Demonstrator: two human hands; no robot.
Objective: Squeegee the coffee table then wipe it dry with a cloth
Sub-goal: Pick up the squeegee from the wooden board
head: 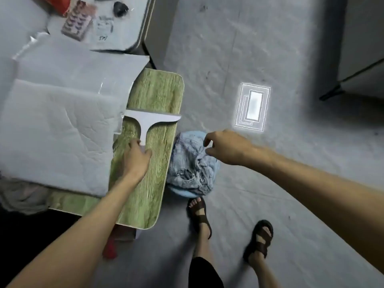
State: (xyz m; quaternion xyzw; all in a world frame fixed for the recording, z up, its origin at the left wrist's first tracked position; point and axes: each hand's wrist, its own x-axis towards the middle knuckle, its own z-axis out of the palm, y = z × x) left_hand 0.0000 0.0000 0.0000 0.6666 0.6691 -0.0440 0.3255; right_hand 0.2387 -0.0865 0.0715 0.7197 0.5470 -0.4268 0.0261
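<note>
A low coffee table (155, 94) with a green wood-grain top runs from the middle of the view toward me. On it lies a white T-shaped squeegee (145, 121), blade across the table, handle pointing toward me. My left hand (136, 159) grips the handle's near end. A crumpled light-blue cloth (191, 163) sits bunched just off the table's right edge, above the floor. My right hand (226, 146) hovers at the cloth's top right, thumb and fingers apart and touching its folds.
Large white padded envelopes (62, 121) cover the table's left part. A white table (124, 28) with small items stands at the back left. My sandalled feet (228, 231) stand on the grey floor to the right. A red item (110, 249) lies under the table's near end.
</note>
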